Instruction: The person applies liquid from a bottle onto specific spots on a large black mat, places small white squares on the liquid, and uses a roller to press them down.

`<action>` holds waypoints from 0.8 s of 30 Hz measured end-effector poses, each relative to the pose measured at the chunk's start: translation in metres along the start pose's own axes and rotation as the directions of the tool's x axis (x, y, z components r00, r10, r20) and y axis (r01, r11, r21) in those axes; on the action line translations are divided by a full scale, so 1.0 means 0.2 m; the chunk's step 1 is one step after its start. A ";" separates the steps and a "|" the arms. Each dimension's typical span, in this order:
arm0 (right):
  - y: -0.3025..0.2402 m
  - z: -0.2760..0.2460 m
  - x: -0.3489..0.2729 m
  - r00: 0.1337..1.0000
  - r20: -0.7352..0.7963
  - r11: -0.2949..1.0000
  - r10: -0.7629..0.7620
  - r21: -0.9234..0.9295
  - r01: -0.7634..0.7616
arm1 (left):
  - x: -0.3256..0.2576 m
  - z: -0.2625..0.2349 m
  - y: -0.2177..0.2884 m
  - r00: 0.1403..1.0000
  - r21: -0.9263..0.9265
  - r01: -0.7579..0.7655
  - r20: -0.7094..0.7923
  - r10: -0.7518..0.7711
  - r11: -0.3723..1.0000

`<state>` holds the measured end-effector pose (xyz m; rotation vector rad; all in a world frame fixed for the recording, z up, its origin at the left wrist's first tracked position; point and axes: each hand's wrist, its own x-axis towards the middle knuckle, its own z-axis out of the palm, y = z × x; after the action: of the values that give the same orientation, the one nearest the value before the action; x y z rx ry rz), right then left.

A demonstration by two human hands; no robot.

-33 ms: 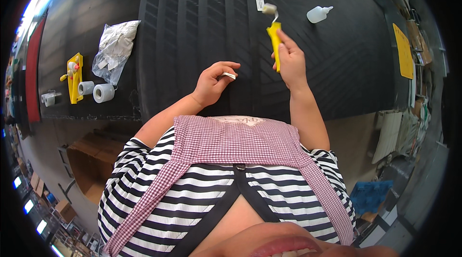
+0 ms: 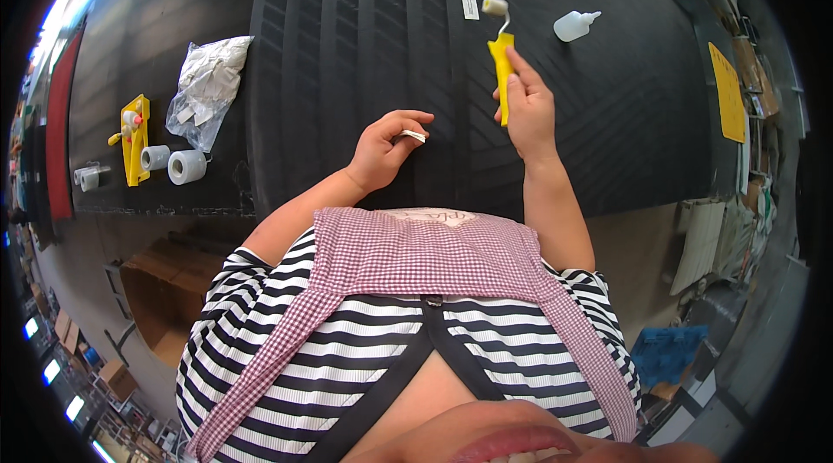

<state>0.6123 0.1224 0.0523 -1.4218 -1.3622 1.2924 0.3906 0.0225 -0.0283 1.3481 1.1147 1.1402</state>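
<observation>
My right hand (image 2: 529, 109) grips the yellow handle of a small paint roller (image 2: 501, 59). Its pale roller head points away from me, just right of a white label (image 2: 470, 7) lying flat on the black sheet (image 2: 382, 55). Whether the head touches the sheet I cannot tell. Nearer to me, my left hand (image 2: 386, 149) is closed on a small bundle of white labels (image 2: 413, 136), whose edge shows between thumb and fingers. To the right of the roller, a white squeeze bottle (image 2: 574, 26) lies on its side.
On the left lie a clear bag of white pieces (image 2: 208, 85), a yellow tray (image 2: 136, 142) and white rolls (image 2: 187, 167). A yellow card (image 2: 727, 91) lies at the right edge. Below the table stand a cardboard box (image 2: 169, 294) and a blue crate (image 2: 666, 354).
My right hand has shifted a little right and away from me with the roller, whose head now stands farther from the label. My left hand has stayed in place.
</observation>
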 end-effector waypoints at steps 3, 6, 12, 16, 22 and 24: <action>-0.03 0.01 0.04 1.000 0.001 1.000 0.006 -0.023 -0.006 | -0.01 0.01 -0.01 1.000 0.004 0.002 -0.002 -0.002 1.000; -0.02 0.05 0.09 0.997 0.032 0.996 0.077 -0.055 -0.075 | 0.00 0.01 -0.01 1.000 -0.003 0.013 0.001 -0.013 1.000; 0.03 0.09 0.15 0.997 0.044 0.981 0.061 -0.185 -0.052 | 0.00 0.00 0.00 1.000 0.010 0.006 -0.001 -0.006 1.000; 0.01 0.09 0.23 0.998 0.052 0.971 0.037 -0.238 -0.023 | 0.00 0.00 -0.01 1.000 0.002 0.007 0.003 -0.007 1.000; -0.08 0.09 0.33 0.994 0.082 0.932 0.066 -0.361 -0.032 | 0.00 -0.01 -0.02 1.000 -0.021 0.010 0.001 -0.010 1.000; 0.02 0.06 0.41 0.995 0.093 0.889 -0.031 -0.453 0.070 | 0.00 -0.01 -0.02 1.000 -0.017 0.003 0.010 -0.003 1.000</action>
<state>0.5937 0.2003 0.0330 -1.6378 -1.8354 1.0447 0.3895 0.0233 -0.0314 1.3366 1.0971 1.1375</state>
